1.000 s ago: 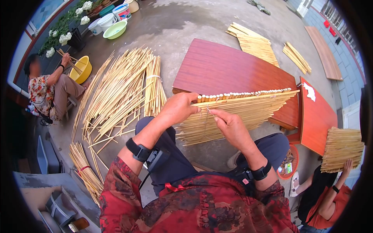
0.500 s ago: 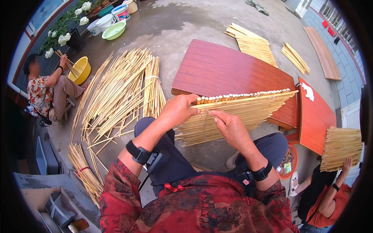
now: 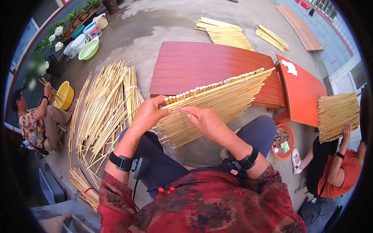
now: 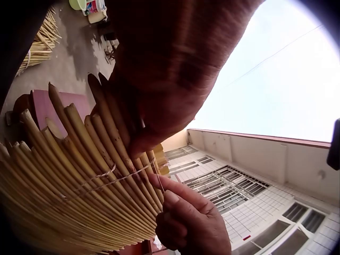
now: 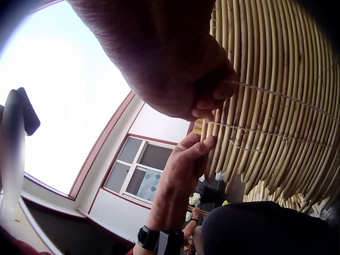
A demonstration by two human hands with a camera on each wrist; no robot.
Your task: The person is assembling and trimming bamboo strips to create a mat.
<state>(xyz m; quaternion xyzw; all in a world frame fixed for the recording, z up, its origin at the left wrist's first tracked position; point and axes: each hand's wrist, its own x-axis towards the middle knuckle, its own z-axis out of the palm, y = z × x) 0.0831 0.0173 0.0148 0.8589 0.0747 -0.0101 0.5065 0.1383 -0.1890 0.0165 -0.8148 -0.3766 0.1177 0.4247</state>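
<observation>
A mat of pale stalks (image 3: 217,105), bound side by side with string, slants across my lap, its far edge over the table. At its near left corner my left hand (image 3: 148,114) grips the outermost stalks, thumb on top. My right hand (image 3: 208,120) is just to the right, pinching a thin string (image 4: 158,172) between thumb and forefinger at the mat's edge. In the left wrist view twisted rows of string cross the stalks (image 4: 101,159) beside the right hand (image 4: 191,215). Both hands sit close together in the right wrist view, with the left hand (image 5: 183,164) below.
A reddish wooden table (image 3: 210,58) stands ahead, beside a tilted board (image 3: 303,93). Loose stalks (image 3: 101,105) cover the ground at left. An orange basket (image 3: 283,141) sits by my right knee. One person handles stalks at left; another holds a finished-looking mat (image 3: 338,116) at right.
The head view has turned to the right, so the surroundings and both hands appear farther left. Both hands keep their hold at the mat's corner.
</observation>
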